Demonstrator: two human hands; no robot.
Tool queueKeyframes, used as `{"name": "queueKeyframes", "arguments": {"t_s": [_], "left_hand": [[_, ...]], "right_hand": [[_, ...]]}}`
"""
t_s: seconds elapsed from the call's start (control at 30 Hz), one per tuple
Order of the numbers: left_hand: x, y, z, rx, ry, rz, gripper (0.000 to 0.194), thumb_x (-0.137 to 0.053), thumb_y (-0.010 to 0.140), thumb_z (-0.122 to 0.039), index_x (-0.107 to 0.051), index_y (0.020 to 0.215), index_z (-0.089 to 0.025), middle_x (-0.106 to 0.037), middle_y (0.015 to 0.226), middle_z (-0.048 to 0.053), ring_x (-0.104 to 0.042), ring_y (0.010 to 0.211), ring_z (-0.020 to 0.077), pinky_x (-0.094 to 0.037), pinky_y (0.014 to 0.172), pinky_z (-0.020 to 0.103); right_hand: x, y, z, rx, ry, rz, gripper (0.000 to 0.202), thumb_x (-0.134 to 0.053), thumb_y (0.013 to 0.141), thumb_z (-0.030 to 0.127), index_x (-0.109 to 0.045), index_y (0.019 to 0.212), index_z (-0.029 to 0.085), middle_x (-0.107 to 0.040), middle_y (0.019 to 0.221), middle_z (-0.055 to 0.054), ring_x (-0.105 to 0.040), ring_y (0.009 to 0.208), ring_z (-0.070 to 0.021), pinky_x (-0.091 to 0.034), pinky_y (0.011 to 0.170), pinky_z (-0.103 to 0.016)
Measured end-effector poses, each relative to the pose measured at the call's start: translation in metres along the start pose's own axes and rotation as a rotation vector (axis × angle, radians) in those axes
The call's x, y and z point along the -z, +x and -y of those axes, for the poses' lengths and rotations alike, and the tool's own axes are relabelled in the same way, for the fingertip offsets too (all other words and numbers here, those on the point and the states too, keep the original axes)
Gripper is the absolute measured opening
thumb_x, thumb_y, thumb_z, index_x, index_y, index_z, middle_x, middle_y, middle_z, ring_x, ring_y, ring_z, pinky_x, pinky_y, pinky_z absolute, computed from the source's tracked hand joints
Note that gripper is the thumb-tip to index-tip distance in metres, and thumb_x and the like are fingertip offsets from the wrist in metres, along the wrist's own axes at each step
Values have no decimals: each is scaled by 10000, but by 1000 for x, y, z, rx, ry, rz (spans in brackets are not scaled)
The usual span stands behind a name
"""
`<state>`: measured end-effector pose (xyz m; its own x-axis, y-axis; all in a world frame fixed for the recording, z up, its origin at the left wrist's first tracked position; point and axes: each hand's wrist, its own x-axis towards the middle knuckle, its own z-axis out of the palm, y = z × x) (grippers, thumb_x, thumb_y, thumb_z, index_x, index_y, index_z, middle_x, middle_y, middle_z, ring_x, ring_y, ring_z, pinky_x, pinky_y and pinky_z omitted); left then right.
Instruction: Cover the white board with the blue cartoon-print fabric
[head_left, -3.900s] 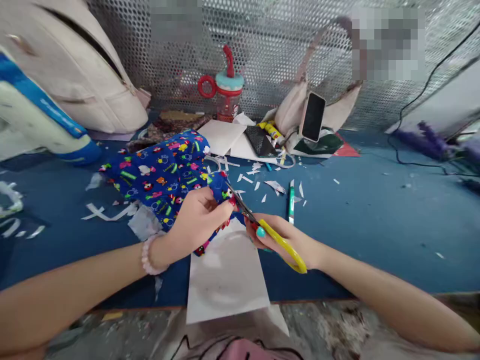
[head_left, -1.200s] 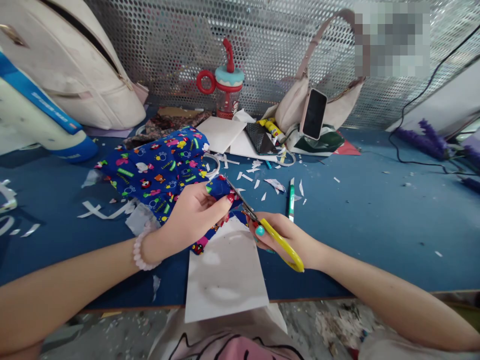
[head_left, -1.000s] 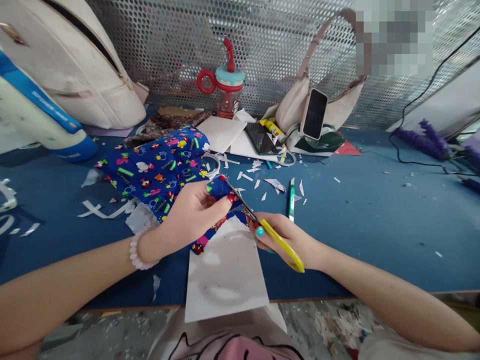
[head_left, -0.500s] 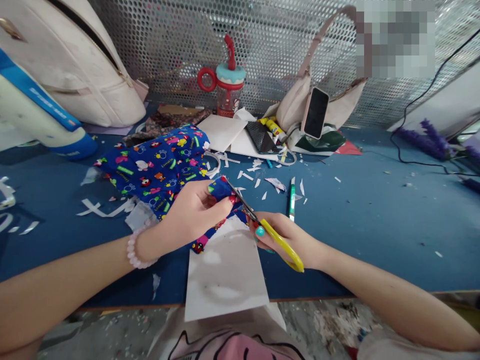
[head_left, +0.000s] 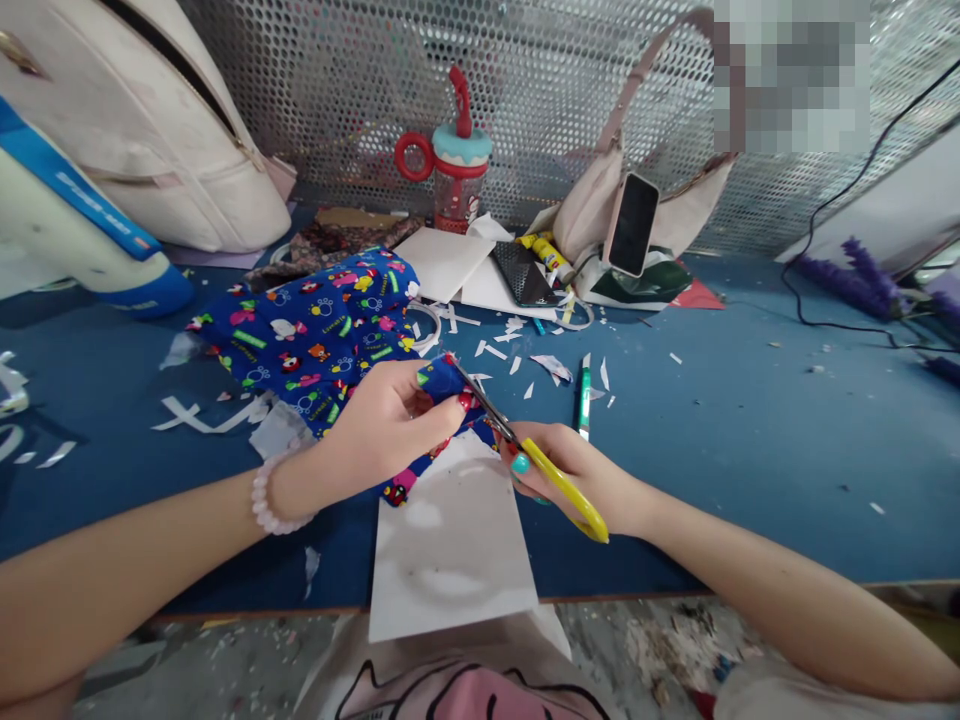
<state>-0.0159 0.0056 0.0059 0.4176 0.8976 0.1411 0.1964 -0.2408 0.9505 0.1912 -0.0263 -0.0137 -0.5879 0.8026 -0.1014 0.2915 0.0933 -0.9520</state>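
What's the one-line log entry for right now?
left hand: pinching cloth; right hand: holding scissors; blades: at cloth edge; paper scraps: on table

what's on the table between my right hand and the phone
Going from your right hand, the head view shows a green tool, paper scraps, then a green-white packet by the phone.

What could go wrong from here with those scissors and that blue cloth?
The left hand has its thumb close to the yellow-handled scissors; a slip might nick it.
The patterned blue fabric is bunched there, so the blades could catch an extra fold.
The white paper juts past the edge of the table and might slide off if bumped.
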Motion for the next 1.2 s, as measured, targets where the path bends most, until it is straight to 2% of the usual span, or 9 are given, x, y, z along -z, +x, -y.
{"name": "queueKeyframes", "arguments": {"t_s": [0.27,0.53,0.7,0.9,1.2], "left_hand": [[1,1,0,-32,20,22,242,-512,775,-288,-439,564,-195,-426,496,-49,-413,467,86,-355,436,201],[-2,1,-2,1,-92,12,209,-518,777,-279,-523,590,-188,-508,474,-47,-470,439,93,-401,423,198],[-3,1,-3,-2,-101,-1,227,-530,777,-276,-521,570,-183,-518,452,-46,-477,417,87,-409,407,183],[-3,1,-3,-7,-62,-10,220,-532,762,-262,-505,561,-177,-470,450,-58,-441,401,67,-367,385,163],[-2,0,-2,-4,-29,13,244,-517,787,-262,-462,559,-195,-463,459,-55,-453,429,88,-376,414,195]], "right_hand": [[-1,0,-3,-5,33,8,519,-516,856,683,-382,664,219,-370,566,64,-309,524,-83,-256,484,-246],[-1,1,-2,0,22,-6,571,-480,838,757,-393,683,214,-349,578,68,-283,531,-80,-250,478,-242],[-2,1,-2,-1,16,-5,595,-452,830,785,-393,689,210,-350,617,57,-280,543,-80,-251,477,-246],[-2,1,0,13,20,-8,577,-455,851,758,-386,680,211,-366,647,45,-295,562,-85,-271,493,-249],[-2,0,0,-13,7,-1,515,-514,866,673,-385,664,218,-357,590,59,-288,541,-84,-251,484,-249]]}}
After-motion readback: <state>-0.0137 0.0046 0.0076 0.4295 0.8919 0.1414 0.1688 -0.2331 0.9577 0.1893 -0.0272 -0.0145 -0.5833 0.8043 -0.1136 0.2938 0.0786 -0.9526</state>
